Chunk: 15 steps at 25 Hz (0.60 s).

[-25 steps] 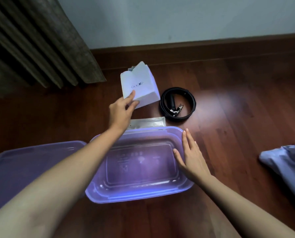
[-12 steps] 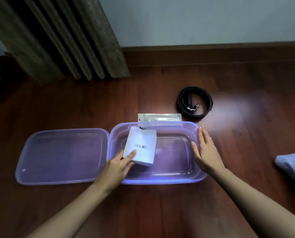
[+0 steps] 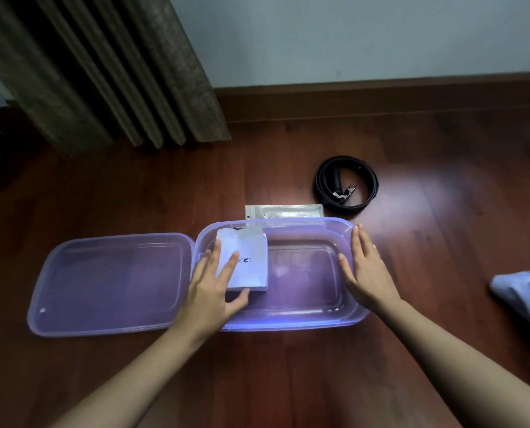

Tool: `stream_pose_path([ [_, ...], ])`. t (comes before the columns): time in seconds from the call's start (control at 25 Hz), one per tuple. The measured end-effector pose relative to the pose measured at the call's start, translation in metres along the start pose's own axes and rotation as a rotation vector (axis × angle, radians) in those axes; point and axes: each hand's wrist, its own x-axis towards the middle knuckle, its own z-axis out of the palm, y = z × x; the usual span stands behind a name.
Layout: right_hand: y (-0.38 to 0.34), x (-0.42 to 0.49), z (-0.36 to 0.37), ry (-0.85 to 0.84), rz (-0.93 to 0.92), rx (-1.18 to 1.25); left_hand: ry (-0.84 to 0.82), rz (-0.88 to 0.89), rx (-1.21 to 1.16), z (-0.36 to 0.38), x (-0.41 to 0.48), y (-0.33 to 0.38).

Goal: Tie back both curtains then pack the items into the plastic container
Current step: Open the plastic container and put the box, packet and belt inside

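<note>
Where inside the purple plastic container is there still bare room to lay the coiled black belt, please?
The purple plastic container is bare across its right half, between the white paper packet and the right hand on the rim. The left end is crowded: the packet lies there under the left hand. The coiled black belt is on the floor beyond.

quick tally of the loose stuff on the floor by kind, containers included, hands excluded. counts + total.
Purple plastic container: 1
Purple container lid: 1
White packet, inside the container: 1
Silver foil pouch, behind the container: 1
Coiled black belt: 1
Pale blue cloth, at the right edge, partly out of frame: 1
Total: 6
</note>
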Motion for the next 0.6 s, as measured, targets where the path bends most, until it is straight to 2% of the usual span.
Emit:
stream_pose_path([
  [0.12,-0.001,0.0,0.0,-0.001,0.009,0.006,0.153,0.054,-0.089,-0.013,0.05,0.017],
  [0.24,0.001,0.0,0.0,-0.001,0.01,0.022,0.161,0.015,-0.174,-0.013,0.127,0.038],
  [0.44,0.002,0.0,0.002,-0.014,0.001,0.04,-0.041,-0.126,-0.206,0.019,0.214,0.081],
  [0.6,0.003,0.002,0.002,-0.02,0.004,0.061,-0.268,-0.348,-0.238,0.055,0.251,0.113],
])
